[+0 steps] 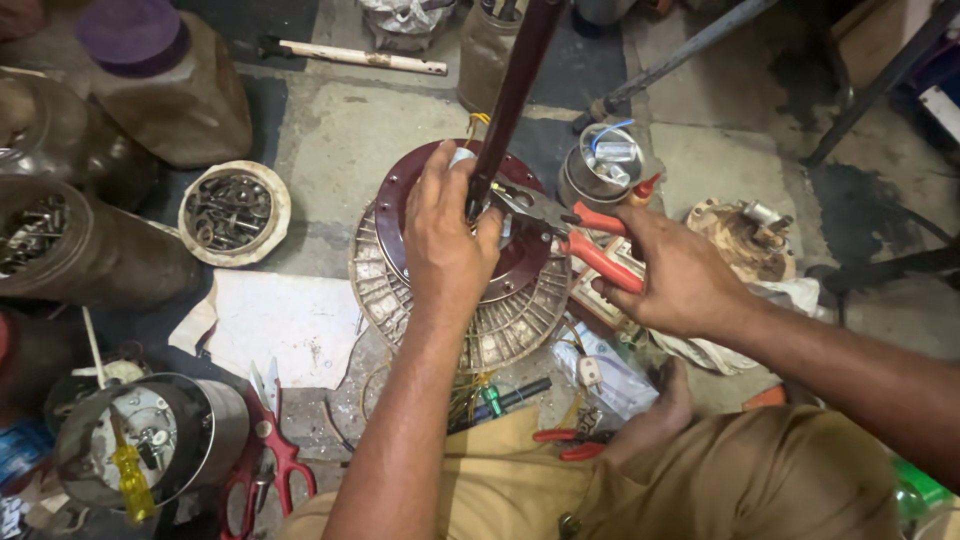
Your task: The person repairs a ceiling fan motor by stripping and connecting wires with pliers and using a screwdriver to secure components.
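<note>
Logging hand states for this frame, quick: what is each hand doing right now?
Left hand: closed around the dark red rod at the motor housing.
Right hand: closed on the red-handled pliers, jaws at the rod's base.

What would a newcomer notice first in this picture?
In the centre, the left hand rests on a dark red round motor housing with a ribbed grey metal rim, at the foot of a dark rod. The right hand holds red-handled pliers whose tips meet the rod's base. At lower left lie red scissors.

bowl of metal parts (234, 213), red scissors (275, 450), yellow screwdriver (131, 477), white paper (285, 322)
</note>
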